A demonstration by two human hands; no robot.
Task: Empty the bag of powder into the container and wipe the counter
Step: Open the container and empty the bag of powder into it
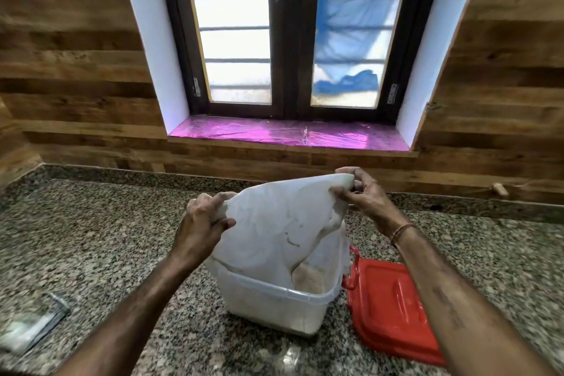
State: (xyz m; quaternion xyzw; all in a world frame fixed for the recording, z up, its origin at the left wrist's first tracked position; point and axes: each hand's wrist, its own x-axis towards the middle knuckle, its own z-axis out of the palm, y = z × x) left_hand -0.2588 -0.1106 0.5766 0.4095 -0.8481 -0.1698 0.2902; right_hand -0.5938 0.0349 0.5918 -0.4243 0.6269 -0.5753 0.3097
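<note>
Bag (274, 223) upended over container (274, 305), mouth down inside it; pale powder (308, 279) visible in the container under the bag's lower edge; left hand (203, 223) fingers curled tight on the bag's left upper corner; right hand (363, 195) pinches the right upper corner between thumb and fingers, held higher than the left; container stands on granite counter (106, 238); red lid (393, 308) lies flat just right of it, touching; blurred flat clear item (33, 323) at counter's left edge, can't tell what.
</note>
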